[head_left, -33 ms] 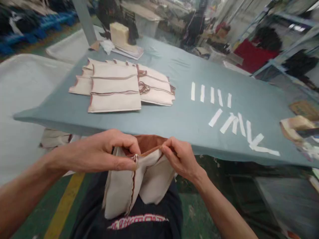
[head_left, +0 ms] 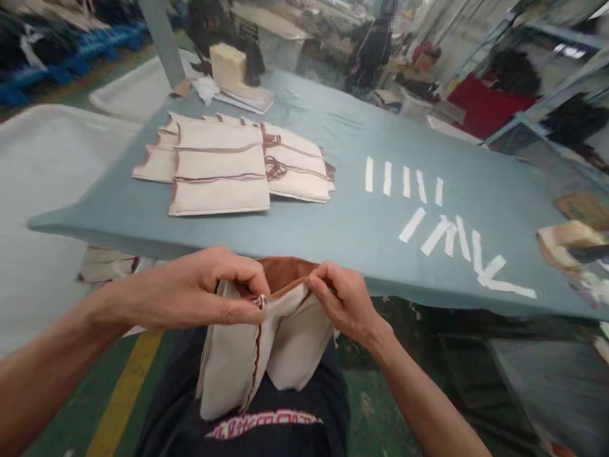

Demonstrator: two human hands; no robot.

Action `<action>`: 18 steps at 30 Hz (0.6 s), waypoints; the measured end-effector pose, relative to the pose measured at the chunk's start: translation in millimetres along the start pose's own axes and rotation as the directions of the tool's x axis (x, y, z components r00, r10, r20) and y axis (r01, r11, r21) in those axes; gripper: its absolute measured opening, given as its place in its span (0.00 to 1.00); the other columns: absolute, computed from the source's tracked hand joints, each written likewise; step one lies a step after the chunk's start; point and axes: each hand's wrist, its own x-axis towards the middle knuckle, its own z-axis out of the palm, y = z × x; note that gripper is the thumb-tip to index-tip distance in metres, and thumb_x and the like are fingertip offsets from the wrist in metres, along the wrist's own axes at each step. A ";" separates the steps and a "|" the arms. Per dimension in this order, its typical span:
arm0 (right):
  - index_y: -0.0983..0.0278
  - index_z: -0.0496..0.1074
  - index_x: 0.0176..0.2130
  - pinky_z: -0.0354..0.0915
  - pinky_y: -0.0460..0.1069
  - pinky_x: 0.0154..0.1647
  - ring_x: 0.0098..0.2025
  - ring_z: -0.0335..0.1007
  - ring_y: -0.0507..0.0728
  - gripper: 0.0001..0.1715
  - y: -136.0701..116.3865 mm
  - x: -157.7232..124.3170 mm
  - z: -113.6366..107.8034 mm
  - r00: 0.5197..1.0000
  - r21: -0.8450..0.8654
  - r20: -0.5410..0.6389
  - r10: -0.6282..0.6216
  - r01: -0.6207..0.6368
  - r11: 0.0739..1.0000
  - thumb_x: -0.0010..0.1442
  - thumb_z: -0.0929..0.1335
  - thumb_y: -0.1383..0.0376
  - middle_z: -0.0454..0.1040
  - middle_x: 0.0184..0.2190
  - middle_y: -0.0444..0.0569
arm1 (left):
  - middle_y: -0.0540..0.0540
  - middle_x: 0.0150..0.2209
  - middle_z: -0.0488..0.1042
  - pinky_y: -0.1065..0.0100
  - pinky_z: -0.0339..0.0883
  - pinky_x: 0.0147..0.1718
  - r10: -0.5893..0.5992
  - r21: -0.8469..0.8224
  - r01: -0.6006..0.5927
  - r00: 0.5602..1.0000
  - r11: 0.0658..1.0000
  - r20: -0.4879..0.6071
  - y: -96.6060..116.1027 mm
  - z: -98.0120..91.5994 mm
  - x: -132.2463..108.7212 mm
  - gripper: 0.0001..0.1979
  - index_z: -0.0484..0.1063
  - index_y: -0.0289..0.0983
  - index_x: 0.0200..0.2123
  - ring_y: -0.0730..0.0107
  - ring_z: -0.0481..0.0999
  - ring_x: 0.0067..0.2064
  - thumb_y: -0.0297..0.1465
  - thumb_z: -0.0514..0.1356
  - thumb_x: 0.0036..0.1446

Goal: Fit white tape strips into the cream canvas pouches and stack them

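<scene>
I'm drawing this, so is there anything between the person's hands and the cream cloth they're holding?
Nothing visible is in the way. The left hand pinches the cream cloth directly at its upper edge, and the right hand pinches that edge too. The blue-green table lies beyond the cloth, not in between.

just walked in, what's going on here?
A person is holding a cream fabric piece by its brown-lined upper edge, just in front of the table. The left hand pinches it beside a brown seam; the right hand pinches the edge farther right. The piece hangs over dark clothing. On the table, similar cream pieces lie overlapping, with white strips to their right.
</scene>
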 end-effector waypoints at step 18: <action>0.59 0.76 0.41 0.70 0.51 0.43 0.39 0.78 0.58 0.07 -1.4 20.1 -5.6 0.992 0.065 0.035 -0.123 0.120 0.991 0.75 0.68 0.65 0.84 0.37 0.48 | 0.51 0.27 0.82 0.72 0.66 0.30 0.019 0.177 0.012 0.985 0.984 -0.171 10.8 7.5 8.1 0.14 0.85 0.38 0.33 0.69 0.78 0.29 0.33 0.61 0.67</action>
